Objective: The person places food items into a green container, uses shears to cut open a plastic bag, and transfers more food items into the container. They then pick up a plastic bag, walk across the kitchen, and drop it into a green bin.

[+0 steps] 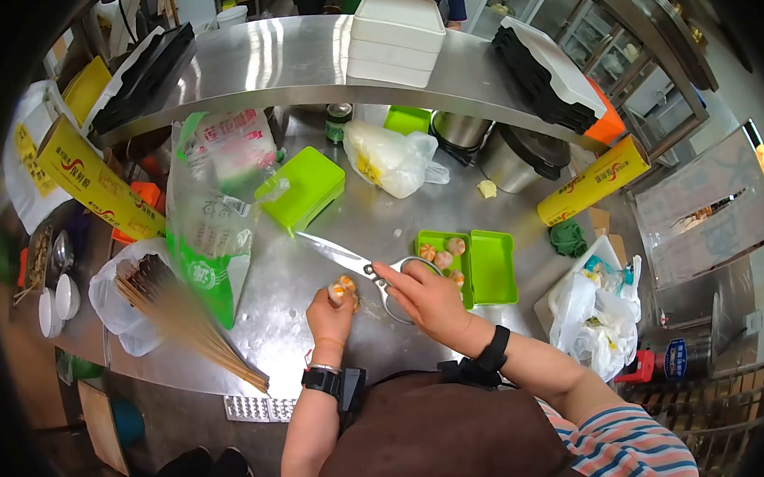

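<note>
My right hand (428, 298) grips the handles of a pair of large scissors (341, 257), whose blades point up and left over the steel counter (372, 217). My left hand (330, 315) holds a small orange-and-white food piece (343, 286) just below the blades. Right of the scissors sits a green tray (438, 240) with several similar round pieces (442, 254) in it. Both wrists wear black bands.
A bag of bamboo skewers (183, 314) lies at the left, beside a green-and-white bag (212, 213). A green lid (492, 267), another green box (303, 189), a plastic bag (391, 158), pots (516, 155) and yellow wrap boxes (593, 180) surround the work spot. Another person stands beyond the upper shelf (304, 65).
</note>
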The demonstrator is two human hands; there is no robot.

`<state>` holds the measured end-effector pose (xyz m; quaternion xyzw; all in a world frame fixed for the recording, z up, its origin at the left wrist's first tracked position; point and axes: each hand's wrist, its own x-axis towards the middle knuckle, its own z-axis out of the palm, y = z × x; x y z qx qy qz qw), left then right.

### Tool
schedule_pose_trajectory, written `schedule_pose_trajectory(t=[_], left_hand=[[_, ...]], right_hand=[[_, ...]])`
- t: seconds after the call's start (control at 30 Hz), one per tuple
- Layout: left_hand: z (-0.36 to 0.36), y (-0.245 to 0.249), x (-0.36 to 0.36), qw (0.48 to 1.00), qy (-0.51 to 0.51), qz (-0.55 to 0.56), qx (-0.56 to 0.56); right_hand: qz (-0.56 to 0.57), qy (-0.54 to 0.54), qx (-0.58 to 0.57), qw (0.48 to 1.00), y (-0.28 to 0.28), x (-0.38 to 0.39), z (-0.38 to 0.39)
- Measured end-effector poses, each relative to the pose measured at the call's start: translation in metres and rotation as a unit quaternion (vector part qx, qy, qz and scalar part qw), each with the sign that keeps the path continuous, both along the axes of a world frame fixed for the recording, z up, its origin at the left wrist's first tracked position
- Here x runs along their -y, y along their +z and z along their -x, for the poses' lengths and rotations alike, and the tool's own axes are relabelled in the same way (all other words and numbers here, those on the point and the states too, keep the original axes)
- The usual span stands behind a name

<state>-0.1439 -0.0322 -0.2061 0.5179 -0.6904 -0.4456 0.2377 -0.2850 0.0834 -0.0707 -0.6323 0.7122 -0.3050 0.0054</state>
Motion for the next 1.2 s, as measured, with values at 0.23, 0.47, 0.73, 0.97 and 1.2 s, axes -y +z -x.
schedule_pose_trajectory(t=[0.23,0.47,0.73,0.97,1.2], left_hand=[[-0.001,-0.01,-0.008,1.0,-0.014,0.023,0.006],[0.004,-0.004,-0.006,1.0,0.007,0.004,-0.008],[0.009,-0.014,-0.003,1.0,0.009,-0.018,-0.015],[0.007,-0.016,-0.008,0.999,0.006,0.043,-0.013],[0.004,-0.015,-0.007,0.998,0.023,-0.037,-0.049]], right_hand=[[-0.15,-0.019,-0.076,0.986,-0.045,-0.012,-0.004],[-0.073,-0.013,-0.024,0.997,-0.063,-0.018,0.002],[-0.037,-0.027,-0.034,0.998,-0.01,0.005,0.0],[-0.14,-0.002,-0.197,0.97,-0.05,-0.006,0.014],[-0.033,0.016,-0.132,0.991,0.0,0.002,0.0]])
